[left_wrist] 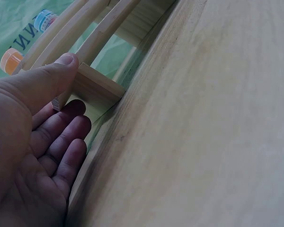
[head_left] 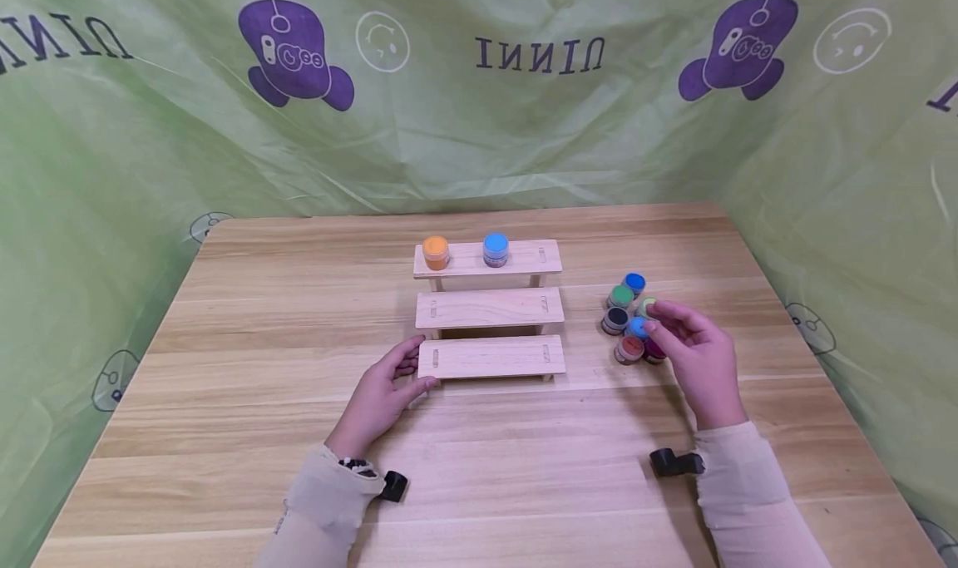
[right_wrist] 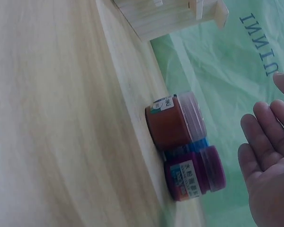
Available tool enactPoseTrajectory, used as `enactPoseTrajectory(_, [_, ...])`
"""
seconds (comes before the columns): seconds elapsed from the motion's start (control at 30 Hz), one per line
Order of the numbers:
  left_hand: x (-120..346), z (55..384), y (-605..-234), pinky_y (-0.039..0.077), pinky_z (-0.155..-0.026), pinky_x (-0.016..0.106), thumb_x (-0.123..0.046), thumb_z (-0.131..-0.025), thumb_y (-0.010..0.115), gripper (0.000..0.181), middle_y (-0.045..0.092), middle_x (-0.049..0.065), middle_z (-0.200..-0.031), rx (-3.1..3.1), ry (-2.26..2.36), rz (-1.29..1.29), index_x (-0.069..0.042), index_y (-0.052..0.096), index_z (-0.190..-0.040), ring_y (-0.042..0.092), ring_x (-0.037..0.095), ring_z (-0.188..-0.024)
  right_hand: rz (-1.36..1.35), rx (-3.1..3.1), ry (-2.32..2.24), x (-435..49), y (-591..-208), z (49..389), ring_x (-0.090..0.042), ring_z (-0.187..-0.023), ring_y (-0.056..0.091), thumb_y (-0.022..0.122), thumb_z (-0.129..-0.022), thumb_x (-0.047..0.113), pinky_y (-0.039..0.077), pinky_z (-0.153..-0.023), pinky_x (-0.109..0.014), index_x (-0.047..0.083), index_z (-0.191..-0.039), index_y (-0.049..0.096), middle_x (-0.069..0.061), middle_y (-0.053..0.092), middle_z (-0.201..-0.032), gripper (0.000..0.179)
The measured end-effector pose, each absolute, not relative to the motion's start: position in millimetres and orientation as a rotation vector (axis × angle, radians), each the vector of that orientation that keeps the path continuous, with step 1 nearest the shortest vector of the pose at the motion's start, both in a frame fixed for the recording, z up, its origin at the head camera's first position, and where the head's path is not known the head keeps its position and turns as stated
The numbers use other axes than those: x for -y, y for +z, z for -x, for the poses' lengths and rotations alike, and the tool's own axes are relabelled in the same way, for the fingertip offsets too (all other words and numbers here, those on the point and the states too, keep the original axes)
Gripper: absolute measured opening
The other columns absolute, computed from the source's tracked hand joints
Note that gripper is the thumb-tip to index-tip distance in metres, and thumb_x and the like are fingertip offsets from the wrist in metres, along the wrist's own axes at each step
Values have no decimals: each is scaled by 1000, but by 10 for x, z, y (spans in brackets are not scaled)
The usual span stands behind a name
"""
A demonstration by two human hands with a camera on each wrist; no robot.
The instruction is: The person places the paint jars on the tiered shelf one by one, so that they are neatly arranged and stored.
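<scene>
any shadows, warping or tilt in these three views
Head: brightly lit, with a shadow on the wooden tabletop beside the right sleeve; left wrist: dimmer, the left hand has shaded fingers and the stepped wooden stand looks bowed; right wrist: also dim, the tabletop strongly tilted, yet the purple paint jar looks fairly crisp.

A person's two forearms (head_left: 318,514), in pale sleeves (head_left: 748,489), reach in from the near side of a three-tier wooden stand (head_left: 490,308). The left hand (head_left: 380,400) holds its lowest step's left end, thumb (left_wrist: 49,82) at the front corner, lower fingers (left_wrist: 68,158) loosely bent. The right hand (head_left: 703,370) hovers right of the stand, thumb apart from its relaxed, slightly bent fingers (right_wrist: 262,130).
</scene>
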State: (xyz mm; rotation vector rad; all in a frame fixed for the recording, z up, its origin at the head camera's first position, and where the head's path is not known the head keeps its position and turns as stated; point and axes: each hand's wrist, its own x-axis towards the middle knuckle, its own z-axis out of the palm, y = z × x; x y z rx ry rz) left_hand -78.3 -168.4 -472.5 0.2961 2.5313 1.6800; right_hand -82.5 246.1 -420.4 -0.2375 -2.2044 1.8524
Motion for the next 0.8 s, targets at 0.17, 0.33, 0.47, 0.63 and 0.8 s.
enactPoseTrajectory(0.17, [1680,782,-4716,50,-101,45,-14,-85,81,69,66,15,-122,-2544,1662,-284,-3,50,-146,62,30,-112,275,2206,1849,-2482,-4232,806,-8,-103,65,76,-91,9,52,-85,-11,0,-121,68,4,72,-110,33])
enactPoseTrajectory(0.33, [1679,780,-4706,50,-100,44,-13,-85,81,69,67,13,-121,-2551,1656,-291,-2,50,-145,63,28,-111,287,2228,1836,-2513,-4271,795,-5,-101,65,75,-91,8,51,-85,-10,-1,-122,68,7,71,-108,32])
enactPoseTrajectory(0.47, [1684,777,-4709,50,-100,44,-13,-85,82,70,67,11,-121,-2550,1654,-277,-4,50,-146,62,27,-112,302,2266,1818,-2541,-4310,793,-5,-102,64,75,-92,11,51,-85,-9,0,-124,66,8,71,-110,35])
enactPoseTrajectory(0.63, [1687,780,-4704,50,-101,44,-14,-85,81,70,66,12,-122,-2552,1645,-278,-4,49,-146,62,27,-113,306,2344,1756,-2617,-4390,803,-4,-104,63,74,-93,17,49,-86,-9,0,-130,63,3,69,-117,43])
enactPoseTrajectory(0.8, [1688,776,-4705,50,-101,44,-13,-86,81,70,65,13,-123,-2556,1636,-276,-5,49,-147,62,27,-113,320,2336,1792,-2717,-4470,802,-3,-104,62,74,-93,19,49,-86,-9,-3,-132,60,-1,69,-120,47])
